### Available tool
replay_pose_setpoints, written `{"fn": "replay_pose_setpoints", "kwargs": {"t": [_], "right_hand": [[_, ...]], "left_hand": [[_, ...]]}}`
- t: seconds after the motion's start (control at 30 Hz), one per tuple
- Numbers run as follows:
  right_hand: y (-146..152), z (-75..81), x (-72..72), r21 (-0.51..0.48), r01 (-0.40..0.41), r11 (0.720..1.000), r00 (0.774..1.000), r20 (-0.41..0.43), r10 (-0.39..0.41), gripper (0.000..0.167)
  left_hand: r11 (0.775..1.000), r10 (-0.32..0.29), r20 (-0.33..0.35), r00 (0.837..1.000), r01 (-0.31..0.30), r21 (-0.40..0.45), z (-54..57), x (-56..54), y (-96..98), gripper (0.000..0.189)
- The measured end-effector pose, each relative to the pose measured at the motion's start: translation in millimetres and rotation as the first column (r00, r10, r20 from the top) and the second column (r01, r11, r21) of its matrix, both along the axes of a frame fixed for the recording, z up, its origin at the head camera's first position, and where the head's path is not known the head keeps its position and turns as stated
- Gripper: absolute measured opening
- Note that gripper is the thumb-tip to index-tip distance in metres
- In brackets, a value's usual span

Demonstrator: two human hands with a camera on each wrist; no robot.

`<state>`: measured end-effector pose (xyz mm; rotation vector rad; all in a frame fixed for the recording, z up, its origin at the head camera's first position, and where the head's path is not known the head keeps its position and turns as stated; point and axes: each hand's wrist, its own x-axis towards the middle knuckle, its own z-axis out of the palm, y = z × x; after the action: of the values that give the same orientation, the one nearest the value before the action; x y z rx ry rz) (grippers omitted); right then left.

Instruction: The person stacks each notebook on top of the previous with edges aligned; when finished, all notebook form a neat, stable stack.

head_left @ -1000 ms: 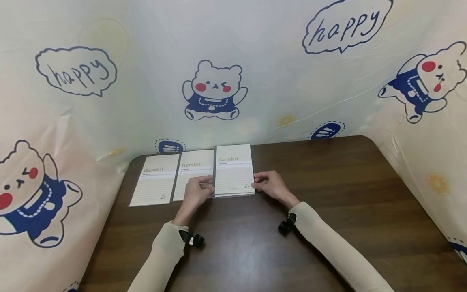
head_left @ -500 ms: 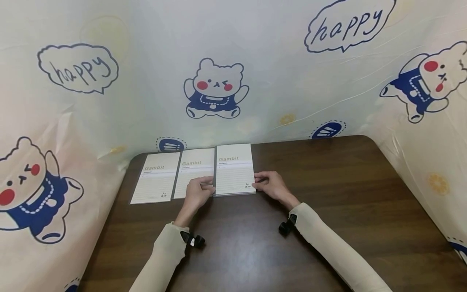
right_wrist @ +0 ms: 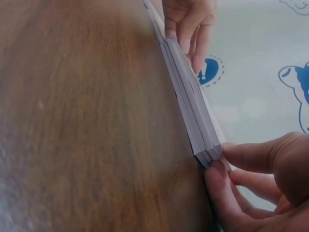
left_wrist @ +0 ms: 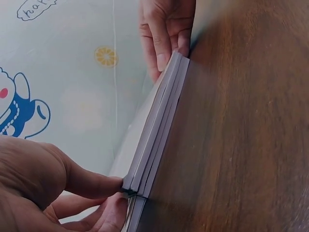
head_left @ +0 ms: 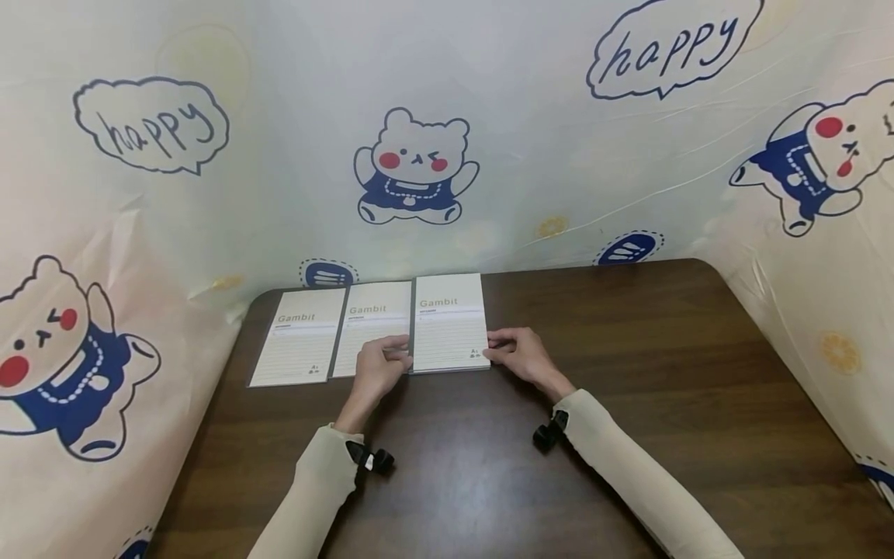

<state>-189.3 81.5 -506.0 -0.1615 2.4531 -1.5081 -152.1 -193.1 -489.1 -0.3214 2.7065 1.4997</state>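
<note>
A stack of several cream "Gambit" notebooks [head_left: 450, 322] lies near the back of the table, at the right end of a row. My left hand [head_left: 380, 365] has its fingertips on the stack's left side, close to the lower corner. On the right side, my right hand [head_left: 520, 353] holds the stack near its lower corner, its thumb [right_wrist: 219, 176] at the corner and a finger above. The page edges [left_wrist: 157, 125] run nearly flush in the left wrist view. A middle notebook [head_left: 377, 310] is partly hidden by my left hand; another notebook [head_left: 296, 338] lies at the far left.
The dark wooden table [head_left: 475, 466] stretches in front of and to the right of the notebooks. A curtain [head_left: 531, 140] printed with bears hangs along its back and sides. Each wrist carries a small black camera [head_left: 380, 462].
The lower edges of the stacked notebooks line up slightly more closely than before. Both hands stay at the stack's sides, and the head view has shifted a little.
</note>
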Motion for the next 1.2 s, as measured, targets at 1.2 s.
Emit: {"fn": "replay_pose_setpoints", "kwargs": {"t": [1.2], "right_hand": [[-4.1, -0.7, 3.1, 0.02, 0.028, 0.999, 0.999, -0.019, -0.028, 0.037]], "left_hand": [[0.999, 0.028, 0.017, 0.999, -0.029, 0.046, -2.1, 0.2, 2.1, 0.042]]}}
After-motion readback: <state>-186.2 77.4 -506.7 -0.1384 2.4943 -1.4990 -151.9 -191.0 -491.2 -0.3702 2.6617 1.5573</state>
